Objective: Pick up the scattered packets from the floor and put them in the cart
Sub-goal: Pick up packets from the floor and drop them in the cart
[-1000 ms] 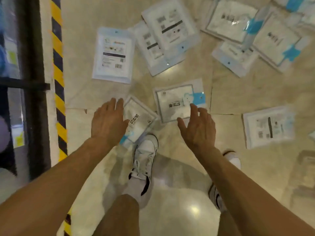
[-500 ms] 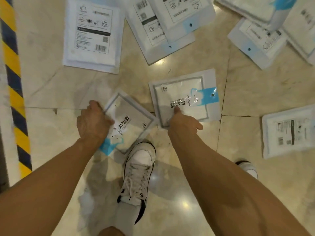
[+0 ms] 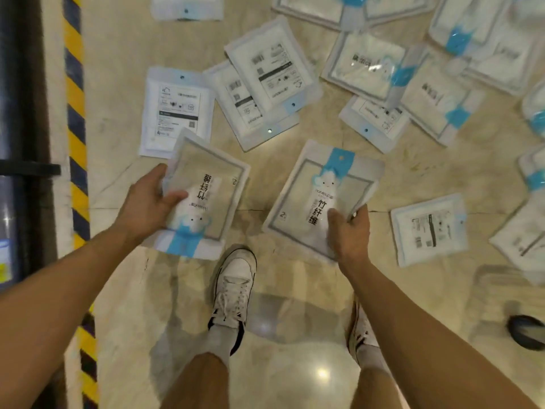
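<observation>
On my feed, the far left edge shows a dark upright frame [image 3: 26, 143] with a crossbar (whether it belongs to the cart I cannot tell). Just right of it, a yellow-and-black hazard stripe [image 3: 75, 137] runs near to far along the beige tiled floor [image 3: 295, 370].

Next comes the left hand [image 3: 146, 202]. It grips the left packet [image 3: 206, 193] by its left edge, thumb laid across the printed front, the other fingers curled round behind and hidden. That packet is tilted, with its blue cloud tab toward the near side. Its far corner overlaps a label-side packet [image 3: 177, 107] lying flat on the floor. In the middle, a white sneaker [image 3: 236, 284] stands on the tiles, its toe just near of that blue tab.

Right of centre, the right hand [image 3: 351, 234] pinches the right packet [image 3: 318, 199] at its near right corner, thumb pressed on the front and fingers wrapped round the right edge. This packet has its blue tab at the far side. A second sneaker [image 3: 361, 332] shows under the right forearm.

Farther off, two overlapped packets [image 3: 274, 72] lie on the floor between the held pair, and a loose heap of packets [image 3: 413, 78] covers the far right. A single packet [image 3: 430, 228] lies flat just right of the right hand, apart from it. At the near right edge sits a dark blurred object [image 3: 526, 332] that I cannot identify.
</observation>
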`<control>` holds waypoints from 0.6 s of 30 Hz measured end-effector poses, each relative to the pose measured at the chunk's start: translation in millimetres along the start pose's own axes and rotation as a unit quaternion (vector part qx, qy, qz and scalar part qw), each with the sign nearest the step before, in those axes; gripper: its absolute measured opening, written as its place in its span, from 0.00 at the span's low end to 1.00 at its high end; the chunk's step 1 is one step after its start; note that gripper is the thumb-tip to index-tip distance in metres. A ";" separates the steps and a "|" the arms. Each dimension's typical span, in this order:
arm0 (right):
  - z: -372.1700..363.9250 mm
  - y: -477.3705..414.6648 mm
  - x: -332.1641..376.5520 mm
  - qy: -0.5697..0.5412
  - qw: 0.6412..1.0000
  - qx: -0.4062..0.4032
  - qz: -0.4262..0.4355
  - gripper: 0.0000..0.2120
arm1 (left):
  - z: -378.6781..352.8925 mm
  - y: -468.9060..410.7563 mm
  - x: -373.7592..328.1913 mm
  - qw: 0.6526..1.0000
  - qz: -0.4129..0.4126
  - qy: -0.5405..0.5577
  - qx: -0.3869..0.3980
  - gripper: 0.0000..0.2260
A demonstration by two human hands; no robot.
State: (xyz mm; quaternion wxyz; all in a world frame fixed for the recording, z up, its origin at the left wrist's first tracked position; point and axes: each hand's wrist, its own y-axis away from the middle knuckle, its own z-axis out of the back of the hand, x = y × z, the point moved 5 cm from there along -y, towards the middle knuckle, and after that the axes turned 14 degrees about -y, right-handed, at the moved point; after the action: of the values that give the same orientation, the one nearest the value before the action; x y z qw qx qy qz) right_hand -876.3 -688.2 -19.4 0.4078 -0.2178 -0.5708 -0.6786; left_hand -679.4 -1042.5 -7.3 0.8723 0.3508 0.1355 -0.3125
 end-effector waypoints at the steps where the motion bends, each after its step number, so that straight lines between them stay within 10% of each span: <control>1: 11.2 10.2 25.7 0.013 0.999 0.030 0.017 0.23 | 20.4 4.9 -19.9 0.999 -0.002 0.037 -0.005 0.11; 18: 236.4 294.9 577.5 -0.021 0.986 0.140 0.084 0.18 | 436.6 262.1 -469.4 0.968 -0.138 0.209 0.031 0.15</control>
State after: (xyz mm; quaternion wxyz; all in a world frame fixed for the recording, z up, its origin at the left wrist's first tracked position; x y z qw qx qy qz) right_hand -1010.6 -643.8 656.1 0.4777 -0.2200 -0.6480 -0.5509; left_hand -864.5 -989.0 657.9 0.7617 0.4132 0.3521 -0.3538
